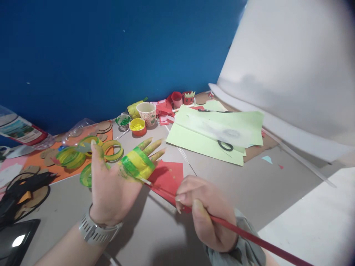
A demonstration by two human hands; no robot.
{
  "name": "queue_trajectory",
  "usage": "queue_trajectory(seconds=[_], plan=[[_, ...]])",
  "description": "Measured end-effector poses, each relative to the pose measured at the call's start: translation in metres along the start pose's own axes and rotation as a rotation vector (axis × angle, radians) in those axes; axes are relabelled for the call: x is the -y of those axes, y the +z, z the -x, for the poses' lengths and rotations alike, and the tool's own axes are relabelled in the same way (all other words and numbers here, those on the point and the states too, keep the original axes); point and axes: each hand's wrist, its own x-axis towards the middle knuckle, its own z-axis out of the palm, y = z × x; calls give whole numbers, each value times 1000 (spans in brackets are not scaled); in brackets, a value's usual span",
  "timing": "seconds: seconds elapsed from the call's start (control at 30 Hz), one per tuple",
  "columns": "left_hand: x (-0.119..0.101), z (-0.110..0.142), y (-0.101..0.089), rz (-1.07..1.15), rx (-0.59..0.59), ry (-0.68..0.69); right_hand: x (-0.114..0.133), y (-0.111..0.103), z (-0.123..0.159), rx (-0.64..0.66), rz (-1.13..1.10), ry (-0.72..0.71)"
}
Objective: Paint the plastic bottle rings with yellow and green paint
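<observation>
My left hand is palm up with its fingers stretched out and the thumb apart, stained with green and yellow paint. Around its fingers sits a painted band, yellow in the middle with green edges. My right hand grips a paintbrush with a long red handle. The brush's tip touches the band's lower edge or the palm beside it; I cannot tell which. Beyond my fingers stand a red cup of yellow paint and a patterned cup of green paint. Left of them lie several yellow-green rings.
Red paper lies under the brush. Light green sheets partly cover scissors. A paper cup stands near the blue wall. At left are a black glue gun, a bottle and a black device.
</observation>
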Motion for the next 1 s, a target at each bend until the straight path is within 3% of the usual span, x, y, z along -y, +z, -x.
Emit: queue_trajectory(seconds=[0.1, 0.2, 0.3, 0.37, 0.47, 0.6, 0.77, 1.0], plan=[[1, 0, 2, -21, -33, 6, -1, -1, 2, -60, -22, -35], [1, -1, 4, -29, 7, 9, -2, -1, 3, -2, -4, -38], [1, -2, 3, -32, -36, 1, 0, 1, 1, 31, 19, -5], [1, -2, 1, -22, -50, -4, 3, 4, 2, -101, -88, 63], [2, -2, -1, 29, 39, 23, 7, 8, 3, -322, -307, 249], [6, 5, 4, 154, 177, 48, 9, 9, 0, -398, -503, 390], [12, 13, 13, 210, 140, 87, 7, 9, -2, -436, -521, 373], [18, 13, 6, 207, 262, 241, 7, 11, 8, -384, -414, 336]])
